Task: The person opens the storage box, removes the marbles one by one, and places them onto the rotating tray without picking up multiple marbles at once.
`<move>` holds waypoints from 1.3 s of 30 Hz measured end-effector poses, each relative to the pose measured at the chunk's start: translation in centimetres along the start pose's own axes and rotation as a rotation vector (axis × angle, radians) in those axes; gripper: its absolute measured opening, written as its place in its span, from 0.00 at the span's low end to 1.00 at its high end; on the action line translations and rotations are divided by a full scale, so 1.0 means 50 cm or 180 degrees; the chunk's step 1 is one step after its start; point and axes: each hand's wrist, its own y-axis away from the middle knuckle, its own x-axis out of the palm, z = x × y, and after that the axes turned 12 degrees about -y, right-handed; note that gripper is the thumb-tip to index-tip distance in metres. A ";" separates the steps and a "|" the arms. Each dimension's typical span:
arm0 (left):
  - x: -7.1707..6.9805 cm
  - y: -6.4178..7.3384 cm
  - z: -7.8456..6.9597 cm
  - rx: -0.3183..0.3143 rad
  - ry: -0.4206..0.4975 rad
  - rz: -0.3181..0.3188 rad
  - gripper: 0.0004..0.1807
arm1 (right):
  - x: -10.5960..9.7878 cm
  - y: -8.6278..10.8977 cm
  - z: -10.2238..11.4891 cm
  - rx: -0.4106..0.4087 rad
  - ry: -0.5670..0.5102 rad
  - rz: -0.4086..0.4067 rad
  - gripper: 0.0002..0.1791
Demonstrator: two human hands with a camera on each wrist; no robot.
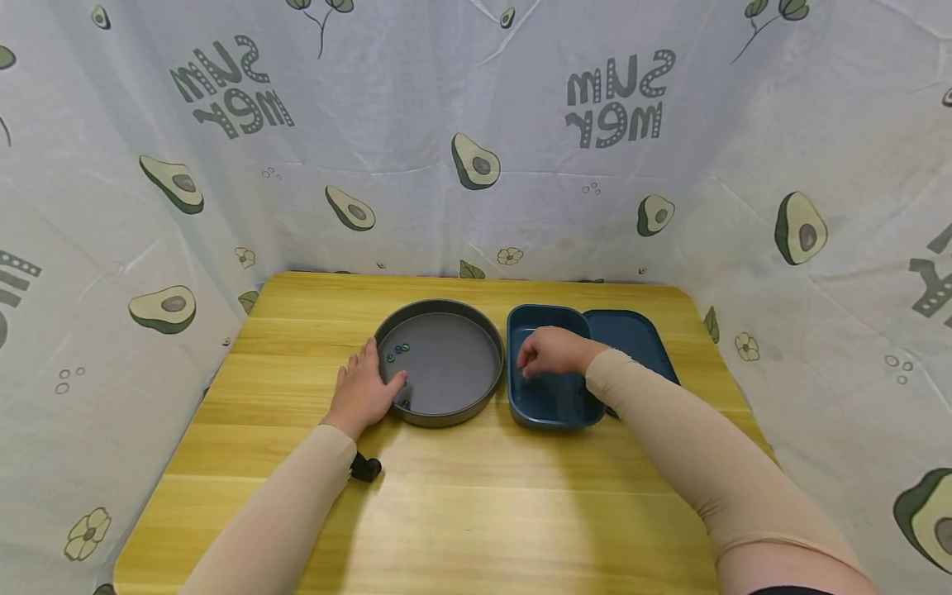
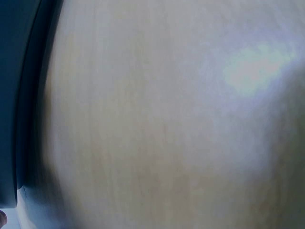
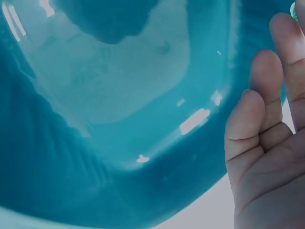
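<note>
A round grey pan (image 1: 454, 364) holds several small glass marbles (image 1: 399, 349) near its left side. My left hand (image 1: 364, 388) rests on the pan's left rim with the fingers extended. In the left wrist view only the pan's dark side (image 2: 28, 95) and the table show. My right hand (image 1: 554, 351) is over the deep blue rectangular container (image 1: 546, 405), fingers bent downward. In the right wrist view a green-and-white marble (image 3: 294, 10) shows at the fingertips, apparently pinched; the thumb is out of that view. The container's inside (image 3: 143, 86) looks glossy.
A dark blue lid (image 1: 632, 335) lies on the table right of the container, partly behind the right forearm. A black device (image 1: 366, 468) sits at the left wrist. The wooden table (image 1: 461, 512) ends at a patterned curtain (image 1: 416, 190).
</note>
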 end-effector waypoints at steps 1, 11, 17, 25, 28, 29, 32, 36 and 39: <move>0.000 0.000 0.000 0.0000 -0.0003 0.0001 0.54 | -0.004 0.001 0.000 -0.0010 -0.0038 -0.0033 0.07; -0.003 -0.001 -0.001 0.0005 -0.0017 0.0012 0.54 | -0.029 0.004 0.018 -0.0084 -0.0505 -0.0357 0.09; -0.002 -0.002 -0.001 -0.0002 -0.0022 0.0003 0.54 | -0.032 -0.003 0.042 -0.0136 -0.0675 -0.0487 0.10; 0.001 -0.003 0.000 0.0001 -0.0030 -0.0003 0.54 | -0.021 -0.014 0.066 -0.0197 -0.0855 -0.0609 0.13; 0.003 -0.004 0.002 0.0010 -0.0028 -0.0008 0.55 | -0.015 -0.021 0.074 -0.0251 -0.0899 -0.0627 0.14; 0.003 -0.005 0.003 0.0011 -0.0028 -0.0011 0.55 | -0.013 -0.023 0.076 -0.0263 -0.0915 -0.0640 0.14; 0.003 -0.004 0.003 0.0014 -0.0012 -0.0010 0.55 | -0.008 -0.031 0.083 -0.0305 -0.0935 -0.0673 0.14; 0.002 -0.002 0.002 0.0005 -0.0006 -0.0001 0.55 | -0.002 -0.043 0.093 -0.0288 -0.1028 -0.0696 0.14; 0.000 -0.001 0.002 0.0001 -0.0002 0.0002 0.54 | 0.003 -0.053 0.100 -0.0261 -0.1103 -0.0709 0.15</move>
